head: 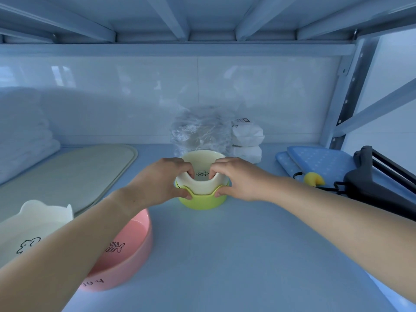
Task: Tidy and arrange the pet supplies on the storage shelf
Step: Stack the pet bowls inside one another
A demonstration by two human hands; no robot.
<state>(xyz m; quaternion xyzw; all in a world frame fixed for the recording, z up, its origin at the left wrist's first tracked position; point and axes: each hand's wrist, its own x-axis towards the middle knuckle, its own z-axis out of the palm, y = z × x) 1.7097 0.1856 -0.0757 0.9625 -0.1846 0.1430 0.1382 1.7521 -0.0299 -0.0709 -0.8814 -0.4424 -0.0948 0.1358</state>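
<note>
Centre of the shelf (225,255) — left hand (162,180) and right hand (239,179) each pinch the near rim of the cream paw-print bowl (203,159), fingers curled inside, thumbs against the green bowl (202,203) holding it nested.

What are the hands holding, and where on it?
The left hand and right hand both grip the cream paw-print bowl, nested in the green bowl: fingers hooked over its near rim, thumbs against the green bowl's rim.
</note>
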